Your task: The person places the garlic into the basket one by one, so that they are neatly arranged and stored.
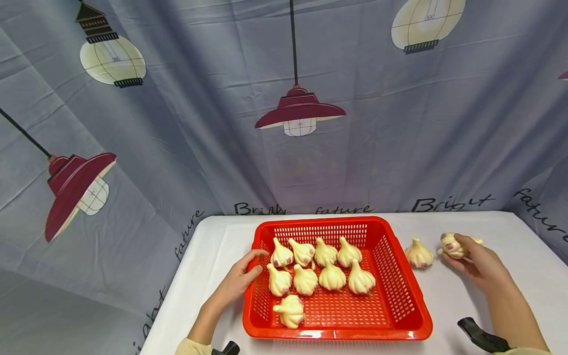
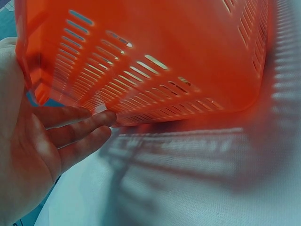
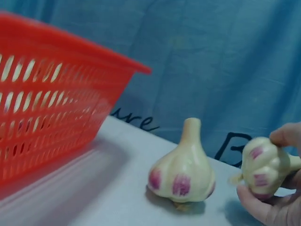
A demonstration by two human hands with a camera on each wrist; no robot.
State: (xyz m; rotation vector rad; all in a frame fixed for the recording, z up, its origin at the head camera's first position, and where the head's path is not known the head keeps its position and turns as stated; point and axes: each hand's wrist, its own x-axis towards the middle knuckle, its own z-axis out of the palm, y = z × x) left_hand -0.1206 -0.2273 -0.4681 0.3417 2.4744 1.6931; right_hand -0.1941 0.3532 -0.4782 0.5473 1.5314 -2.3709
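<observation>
My right hand (image 1: 481, 261) pinches a garlic bulb (image 1: 453, 245) between thumb and fingers, its neck pointing right. In the right wrist view this bulb (image 3: 262, 168) shows purple patches and appears just above the table. Another garlic bulb (image 1: 419, 254) stands upright on the table between that hand and the red basket (image 1: 406, 291). My left hand (image 1: 237, 281) holds the basket's left rim, thumb and index finger over the edge. Seen from the left wrist, the other fingers (image 2: 84, 141) lie below the rim by the slotted outer wall. Several garlic bulbs (image 1: 305, 280) sit inside the basket.
The basket stands on a white-covered table (image 1: 213, 256). Inside, the bulbs form two rows at the back, with one more bulb (image 1: 290, 311) at the front left. A grey curtain (image 1: 222, 138) printed with lamps and lettering hangs behind and along the left side.
</observation>
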